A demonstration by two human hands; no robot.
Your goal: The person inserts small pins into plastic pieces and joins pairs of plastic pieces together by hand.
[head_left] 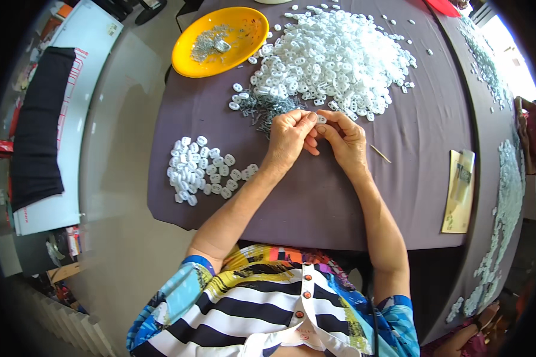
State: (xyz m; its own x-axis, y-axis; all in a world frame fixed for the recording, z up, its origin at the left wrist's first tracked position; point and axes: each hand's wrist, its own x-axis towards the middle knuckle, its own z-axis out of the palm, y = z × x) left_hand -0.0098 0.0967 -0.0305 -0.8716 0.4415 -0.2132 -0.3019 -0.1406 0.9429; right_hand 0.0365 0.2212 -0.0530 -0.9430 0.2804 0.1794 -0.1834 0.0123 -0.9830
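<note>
On the grey-purple worktop (315, 205), the right hand (348, 141) pinches a small white piece (321, 119) beside the left hand (287, 137), whose closed fingertips hide any grip, seemingly for steadiness, with a white heap (333, 59) and dark slivers (272, 107) just beyond, presumably for easy reach.

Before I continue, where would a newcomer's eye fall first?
Likely the big heap of white pieces on the far part of the table. Next, the bright yellow dish left of it, then the left hand and right hand meeting at a single white piece near the heap.
</note>
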